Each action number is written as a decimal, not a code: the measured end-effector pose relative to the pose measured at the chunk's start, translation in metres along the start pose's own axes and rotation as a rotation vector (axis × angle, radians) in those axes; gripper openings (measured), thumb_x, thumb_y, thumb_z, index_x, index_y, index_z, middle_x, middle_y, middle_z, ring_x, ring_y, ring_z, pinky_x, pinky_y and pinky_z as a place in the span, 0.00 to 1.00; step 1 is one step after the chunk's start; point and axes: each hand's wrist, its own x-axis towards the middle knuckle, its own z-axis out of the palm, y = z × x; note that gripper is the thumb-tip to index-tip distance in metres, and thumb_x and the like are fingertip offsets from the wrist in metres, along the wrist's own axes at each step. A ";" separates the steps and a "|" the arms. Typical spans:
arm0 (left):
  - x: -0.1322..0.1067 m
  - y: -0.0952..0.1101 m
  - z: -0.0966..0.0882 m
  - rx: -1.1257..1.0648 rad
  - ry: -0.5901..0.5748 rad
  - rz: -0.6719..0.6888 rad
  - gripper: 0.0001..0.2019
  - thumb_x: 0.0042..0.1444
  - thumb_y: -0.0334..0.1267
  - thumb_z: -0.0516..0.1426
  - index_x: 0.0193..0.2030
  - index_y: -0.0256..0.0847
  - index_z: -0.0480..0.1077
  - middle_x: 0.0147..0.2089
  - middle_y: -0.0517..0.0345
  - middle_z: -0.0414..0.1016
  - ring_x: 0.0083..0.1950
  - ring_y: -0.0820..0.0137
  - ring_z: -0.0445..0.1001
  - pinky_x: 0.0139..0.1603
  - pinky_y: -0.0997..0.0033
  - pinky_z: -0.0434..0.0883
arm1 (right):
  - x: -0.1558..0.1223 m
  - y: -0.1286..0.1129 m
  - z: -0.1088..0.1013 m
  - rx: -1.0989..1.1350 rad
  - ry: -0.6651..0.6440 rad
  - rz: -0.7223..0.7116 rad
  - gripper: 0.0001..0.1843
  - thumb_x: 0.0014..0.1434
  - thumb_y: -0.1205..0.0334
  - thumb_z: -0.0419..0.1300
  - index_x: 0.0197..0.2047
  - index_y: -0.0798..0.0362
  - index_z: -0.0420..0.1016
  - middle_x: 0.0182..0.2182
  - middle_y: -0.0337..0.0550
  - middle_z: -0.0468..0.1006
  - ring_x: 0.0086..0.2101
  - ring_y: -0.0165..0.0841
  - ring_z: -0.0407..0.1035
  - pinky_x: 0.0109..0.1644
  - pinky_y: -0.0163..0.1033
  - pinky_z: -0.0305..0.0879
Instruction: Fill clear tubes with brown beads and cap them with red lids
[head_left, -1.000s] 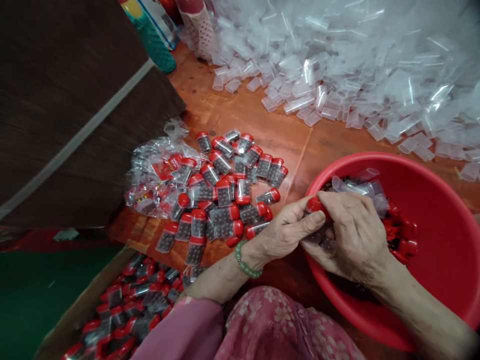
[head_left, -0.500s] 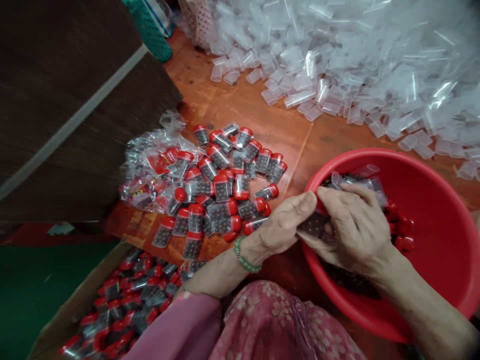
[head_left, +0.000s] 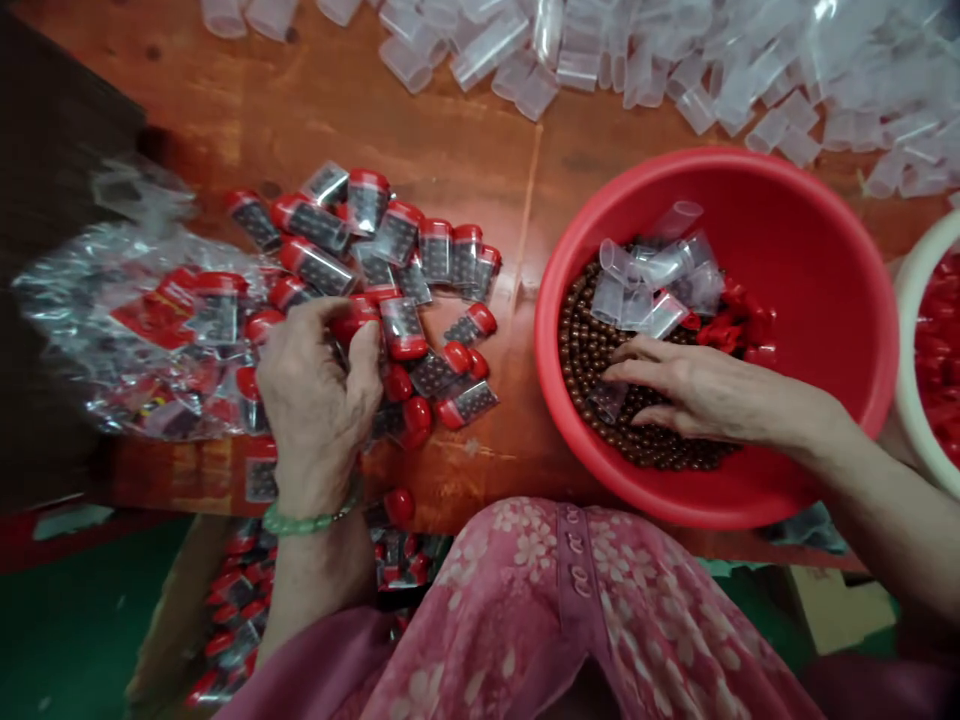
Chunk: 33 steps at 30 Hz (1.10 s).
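Note:
My left hand (head_left: 319, 405), with a green bead bracelet on the wrist, lies over the pile of filled red-capped tubes (head_left: 390, 270) on the wooden table, its fingers curled on a red-capped tube (head_left: 352, 318). My right hand (head_left: 694, 390) is inside the red basin (head_left: 817, 250), fingers stretched low over the brown beads (head_left: 585, 350) and resting on a clear tube (head_left: 609, 398). Empty clear tubes (head_left: 649, 280) and loose red caps (head_left: 739, 320) also lie in the basin.
A heap of empty clear tubes (head_left: 637, 60) runs along the table's far edge. Crinkled plastic bags (head_left: 127, 300) lie left of the pile. A white bowl of red caps (head_left: 937, 350) stands at the right. A cardboard box of filled tubes (head_left: 232, 610) sits below left.
My hands were joined at the basin's rim on one tube. They have parted: the left went out to the pile of filled tubes, the right went down onto the beads. The view tilted downward.

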 end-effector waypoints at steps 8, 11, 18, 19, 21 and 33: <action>-0.006 0.056 0.006 -0.260 -0.053 0.193 0.15 0.66 0.42 0.58 0.58 0.45 0.74 0.58 0.56 0.79 0.61 0.58 0.76 0.63 0.49 0.72 | 0.020 -0.006 0.020 -0.080 -0.093 -0.064 0.12 0.62 0.67 0.60 0.49 0.56 0.73 0.46 0.50 0.74 0.37 0.36 0.74 0.40 0.40 0.70; -0.006 0.092 0.018 -0.398 -0.110 0.260 0.12 0.67 0.40 0.57 0.55 0.47 0.74 0.58 0.56 0.79 0.60 0.62 0.76 0.64 0.53 0.72 | 0.020 -0.010 0.023 -0.054 -0.055 -0.088 0.10 0.64 0.66 0.60 0.49 0.58 0.72 0.43 0.49 0.75 0.38 0.37 0.73 0.43 0.41 0.70; -0.007 0.119 0.031 -0.507 -0.138 0.235 0.11 0.69 0.42 0.53 0.48 0.45 0.76 0.52 0.56 0.81 0.57 0.65 0.78 0.62 0.57 0.74 | 0.024 -0.014 0.023 0.200 -0.011 -0.071 0.11 0.67 0.62 0.58 0.51 0.57 0.70 0.45 0.50 0.75 0.40 0.36 0.73 0.45 0.42 0.71; -0.008 0.119 0.031 -0.525 -0.136 0.242 0.10 0.68 0.41 0.54 0.48 0.44 0.76 0.52 0.56 0.82 0.56 0.65 0.79 0.62 0.58 0.74 | 0.024 -0.013 0.023 0.226 0.001 -0.074 0.11 0.68 0.61 0.58 0.51 0.57 0.70 0.45 0.50 0.75 0.40 0.36 0.72 0.45 0.42 0.71; -0.009 0.117 0.029 -0.568 -0.125 0.246 0.08 0.67 0.37 0.56 0.47 0.44 0.76 0.52 0.57 0.82 0.55 0.66 0.79 0.61 0.58 0.74 | 0.023 -0.013 0.021 0.278 0.041 -0.090 0.13 0.68 0.61 0.58 0.53 0.58 0.69 0.45 0.51 0.75 0.41 0.37 0.73 0.46 0.43 0.72; -0.009 0.137 0.020 -0.834 -0.473 0.223 0.14 0.63 0.35 0.61 0.55 0.42 0.74 0.59 0.48 0.78 0.61 0.60 0.76 0.66 0.55 0.72 | 0.002 -0.007 -0.007 0.406 0.441 -0.194 0.19 0.70 0.56 0.57 0.60 0.56 0.67 0.52 0.54 0.78 0.52 0.37 0.74 0.57 0.45 0.71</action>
